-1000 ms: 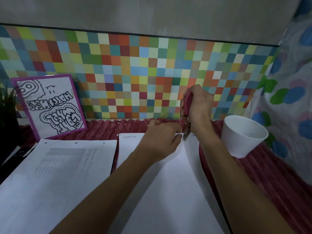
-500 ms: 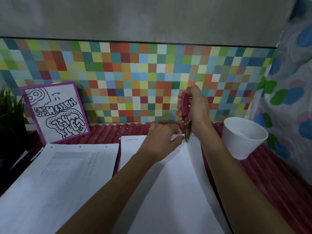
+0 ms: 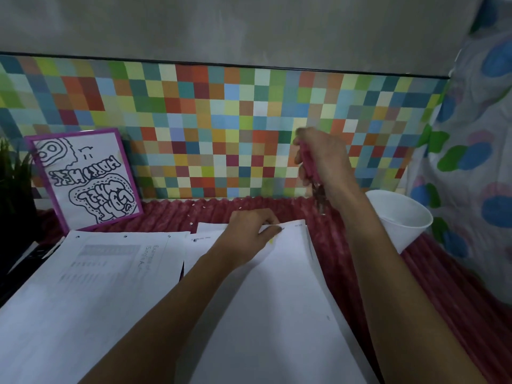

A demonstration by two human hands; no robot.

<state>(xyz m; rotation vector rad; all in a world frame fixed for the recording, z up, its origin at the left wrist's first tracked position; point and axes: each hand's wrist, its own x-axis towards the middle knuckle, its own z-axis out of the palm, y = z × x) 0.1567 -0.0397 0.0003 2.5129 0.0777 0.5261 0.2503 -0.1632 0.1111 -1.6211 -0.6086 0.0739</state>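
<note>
Pointing nose-down, near-upright: hole punch (image 3: 310,170) in right hand (image 3: 328,159); left hand (image 3: 246,234) pinching paper (image 3: 277,306)

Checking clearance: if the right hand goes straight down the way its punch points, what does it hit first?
Probably the red cloth, just beside the paper stack; depth unclear.

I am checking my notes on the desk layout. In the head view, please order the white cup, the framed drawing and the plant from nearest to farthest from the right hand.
From the right hand, gripping the pink hole punch:
1. White cup: lower right, beside it.
2. Framed drawing: far left, leaning on the tiled wall.
3. Plant: left edge, beyond the drawing.
</note>
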